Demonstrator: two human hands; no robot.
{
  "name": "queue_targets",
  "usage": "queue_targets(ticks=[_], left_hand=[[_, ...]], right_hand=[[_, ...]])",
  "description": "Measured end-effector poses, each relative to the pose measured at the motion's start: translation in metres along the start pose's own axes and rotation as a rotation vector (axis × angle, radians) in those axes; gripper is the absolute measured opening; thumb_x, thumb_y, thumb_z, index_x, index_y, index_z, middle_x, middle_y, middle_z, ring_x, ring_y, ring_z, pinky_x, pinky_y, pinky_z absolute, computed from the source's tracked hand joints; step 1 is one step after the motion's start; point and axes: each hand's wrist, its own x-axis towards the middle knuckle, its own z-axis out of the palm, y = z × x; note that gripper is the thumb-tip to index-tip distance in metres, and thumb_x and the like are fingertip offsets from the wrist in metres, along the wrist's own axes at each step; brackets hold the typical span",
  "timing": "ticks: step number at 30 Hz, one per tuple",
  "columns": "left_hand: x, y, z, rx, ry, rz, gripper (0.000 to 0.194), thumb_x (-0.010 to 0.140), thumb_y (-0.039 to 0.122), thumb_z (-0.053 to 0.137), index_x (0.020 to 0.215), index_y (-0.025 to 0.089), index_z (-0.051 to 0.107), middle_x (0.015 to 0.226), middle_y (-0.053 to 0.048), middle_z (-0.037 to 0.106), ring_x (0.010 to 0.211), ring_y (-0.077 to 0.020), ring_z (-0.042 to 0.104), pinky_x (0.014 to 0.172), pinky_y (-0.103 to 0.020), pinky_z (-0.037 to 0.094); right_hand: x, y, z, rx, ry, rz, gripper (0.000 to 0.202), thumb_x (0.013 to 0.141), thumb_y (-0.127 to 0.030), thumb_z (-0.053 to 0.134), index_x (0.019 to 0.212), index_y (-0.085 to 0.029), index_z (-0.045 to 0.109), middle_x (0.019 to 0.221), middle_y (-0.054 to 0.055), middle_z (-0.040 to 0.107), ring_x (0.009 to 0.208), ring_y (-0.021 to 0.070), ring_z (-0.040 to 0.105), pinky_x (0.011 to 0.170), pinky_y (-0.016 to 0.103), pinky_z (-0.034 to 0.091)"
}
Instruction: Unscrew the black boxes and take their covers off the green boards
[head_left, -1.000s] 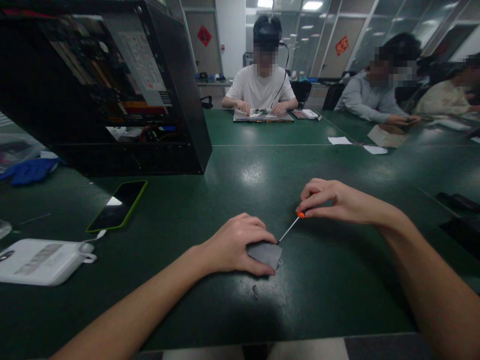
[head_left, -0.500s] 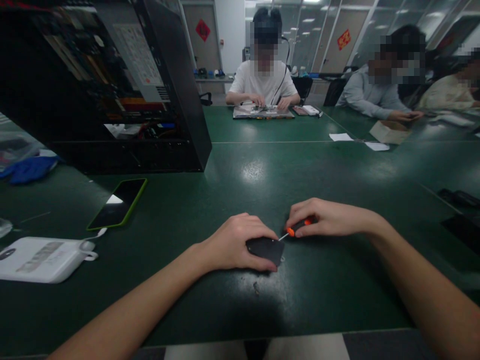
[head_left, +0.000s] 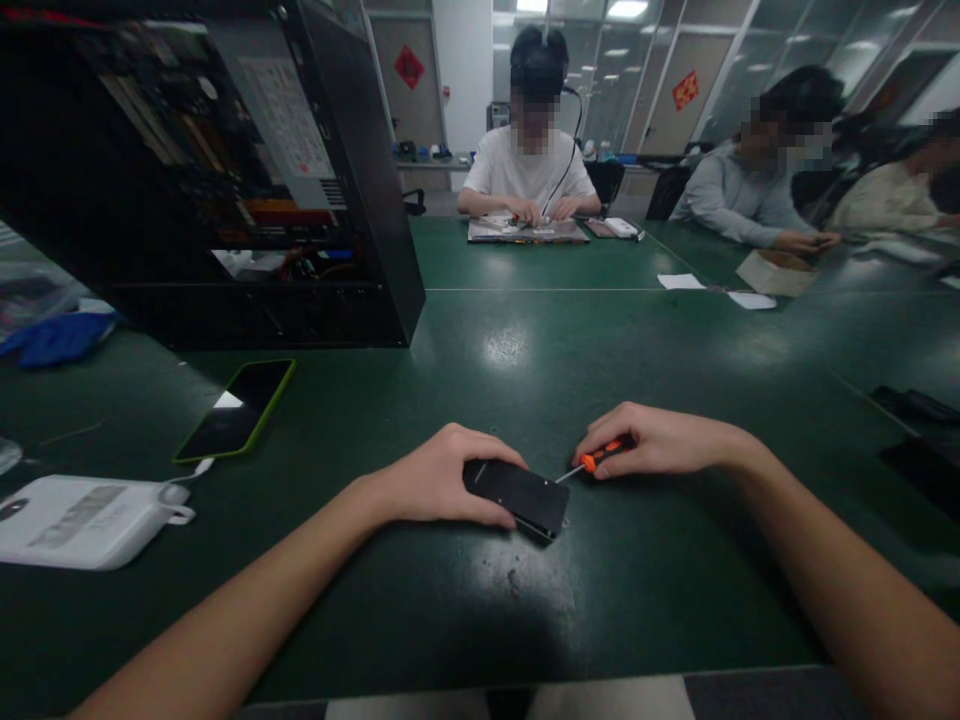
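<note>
A small black rectangular device point(head_left: 525, 492) is held near the front middle of the green table point(head_left: 480, 390). My left hand point(head_left: 450, 475) grips its left end, thumb on the near side and fingers on the far side. In my right hand point(head_left: 637, 440) is an orange and black screwdriver point(head_left: 600, 457), gripped by its handle. The shaft points left, and its tip is at the device's right end, by the far corner. Whether the tip touches it I cannot tell.
A large open computer case point(head_left: 367, 200) stands at the back left. Nearer are a green-edged phone point(head_left: 238, 410) and a white power bank point(head_left: 82, 520). Across the table a person point(head_left: 532, 170) works on a flat panel. A cardboard box point(head_left: 776, 272) sits at the back right.
My left hand has slid left along the device, so more of its top and near edge shows. The screwdriver and my right hand have barely moved.
</note>
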Motion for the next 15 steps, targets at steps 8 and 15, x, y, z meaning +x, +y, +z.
queue_targets(ticks=[8,15], left_hand=[[0.01,0.003,0.023,0.108,0.373,-0.222,0.043,0.082,0.037,0.086,0.12,0.021,0.075,0.115,-0.003,0.079,0.102,-0.0224,0.074,0.09,-0.031,0.053],[0.002,-0.003,0.009,0.141,0.312,-0.207,0.044,0.084,0.039,0.082,0.124,0.023,0.073,0.114,-0.002,0.079,0.096,-0.0213,0.075,0.084,-0.03,0.055]], right_hand=[[-0.008,-0.002,-0.006,-0.067,0.114,0.105,0.047,0.094,-0.055,0.065,0.122,-0.019,0.077,0.103,0.003,0.078,0.089,0.0182,0.068,0.078,0.028,0.048],[0.002,-0.004,0.003,-0.145,0.205,0.04,0.042,0.095,-0.053,0.062,0.114,-0.018,0.078,0.099,0.004,0.077,0.084,0.0174,0.067,0.074,0.029,0.046]])
